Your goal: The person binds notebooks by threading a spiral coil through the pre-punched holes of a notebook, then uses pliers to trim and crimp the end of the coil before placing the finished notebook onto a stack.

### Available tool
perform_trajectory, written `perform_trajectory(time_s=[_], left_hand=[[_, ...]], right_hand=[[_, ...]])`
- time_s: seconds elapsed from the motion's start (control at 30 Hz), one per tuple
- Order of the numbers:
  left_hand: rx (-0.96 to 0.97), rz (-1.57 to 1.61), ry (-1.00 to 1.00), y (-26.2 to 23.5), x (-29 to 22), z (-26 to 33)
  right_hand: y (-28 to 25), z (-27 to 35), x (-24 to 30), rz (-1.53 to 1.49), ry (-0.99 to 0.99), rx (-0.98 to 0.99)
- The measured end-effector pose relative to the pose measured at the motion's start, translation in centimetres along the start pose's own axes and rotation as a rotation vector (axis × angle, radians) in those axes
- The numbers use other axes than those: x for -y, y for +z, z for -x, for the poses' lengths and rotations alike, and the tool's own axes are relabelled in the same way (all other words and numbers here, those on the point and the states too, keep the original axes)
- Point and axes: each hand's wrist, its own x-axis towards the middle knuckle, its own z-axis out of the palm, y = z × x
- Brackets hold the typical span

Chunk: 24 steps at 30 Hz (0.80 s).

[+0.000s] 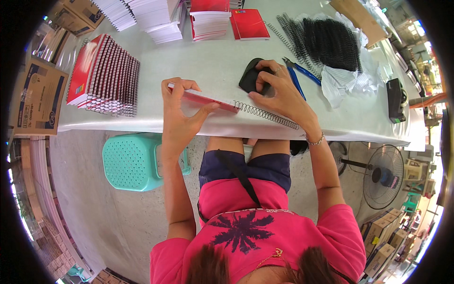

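My left hand (182, 109) grips a red-covered notebook (198, 99), held tilted on its edge above the table's front part. From the notebook's right end a dark wire spiral coil (267, 115) stretches toward my right wrist. How far the coil runs into the notebook's holes is hard to see. My right hand (279, 90) has its fingers curled, thumb and forefinger drawn close together, over a black rounded pad (248, 80) on the table. Whether anything small sits between those fingertips is hidden. Blue-handled pliers (307, 74) lie just beyond the right hand.
Coil-bound red notebooks (113, 75) stand stacked at left. Farther back are unbound stacks (210, 23) and a red notebook (249, 23). Black coils (331, 42) are heaped on crumpled wrapping at right, near a black tape dispenser (396, 100). A green stool (132, 161) and a fan (383, 176) flank me.
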Motion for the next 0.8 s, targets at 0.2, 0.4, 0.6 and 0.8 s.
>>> perform_trajectory(time_s=[0.2,0.4,0.6,0.8], left_hand=[[-0.048,0.016,0.032,1.2,0.4,0.0],[-0.024,0.032,-0.003,1.6,0.8,0.2],[-0.019,0.048,0.008,1.8,1.3,0.0],[-0.032,0.126,-0.008,2.7,0.5,0.0]], right_hand=[[-2.5,0.2,-0.1,-1.363,0.278,0.244],[-3.6,-0.9,1.7,-0.954,0.147,0.38],[-2.7,-1.1,2.4,-0.361,0.27,0.161],[-0.4,0.8,0.0,0.051,0.166,-0.126]])
